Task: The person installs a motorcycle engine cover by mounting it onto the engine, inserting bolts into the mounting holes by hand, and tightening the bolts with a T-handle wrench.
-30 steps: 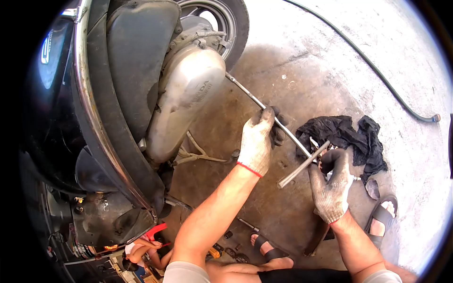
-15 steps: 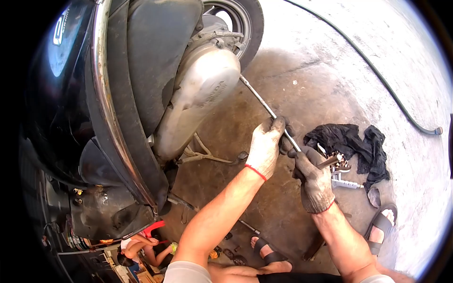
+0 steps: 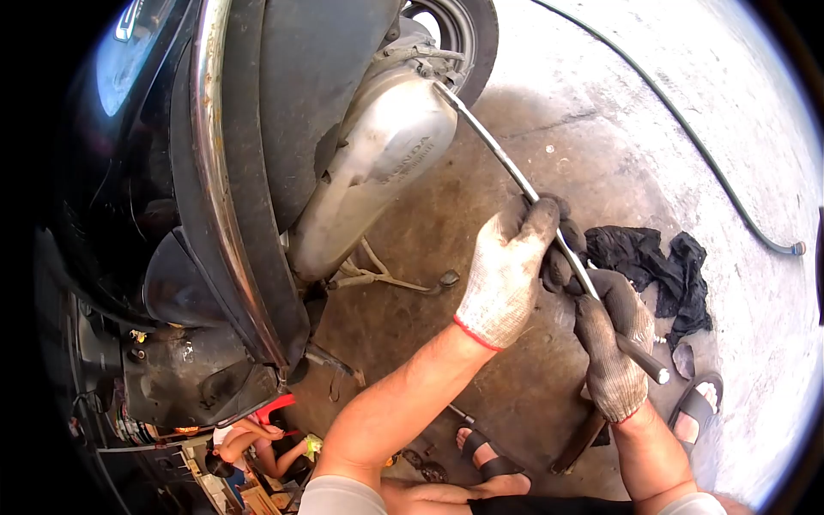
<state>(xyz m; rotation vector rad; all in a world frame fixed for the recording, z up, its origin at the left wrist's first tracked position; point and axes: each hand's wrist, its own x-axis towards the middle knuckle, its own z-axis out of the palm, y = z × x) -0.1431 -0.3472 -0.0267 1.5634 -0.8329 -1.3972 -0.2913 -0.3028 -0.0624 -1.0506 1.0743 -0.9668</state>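
A long steel T-handle wrench (image 3: pixel 498 152) runs slantwise from the scooter's engine cover (image 3: pixel 386 142) down to my hands. Its far end meets the upper edge of the cover; the exact contact point is too small to make out. My left hand (image 3: pixel 515 257), in a worn knit glove with dark fingers, is closed around the shaft partway along. Lower down, my right hand (image 3: pixel 616 348), gloved alike, wraps the handle end, and a bare bar end sticks out below its palm.
The scooter body (image 3: pixel 112 189) and rear wheel (image 3: pixel 476 43) fill the left and top. A black cloth (image 3: pixel 678 275) lies right of my hands. A hose (image 3: pixel 678 116) curves across the floor. Another person (image 3: pixel 249 442) sits at lower left. My sandalled foot (image 3: pixel 493 463) is below.
Both hands and the wrench handle have shifted right and slightly, with the wrench's far end now higher against the engine cover. The view has shifted a little, and the right hand has turned on the handle.
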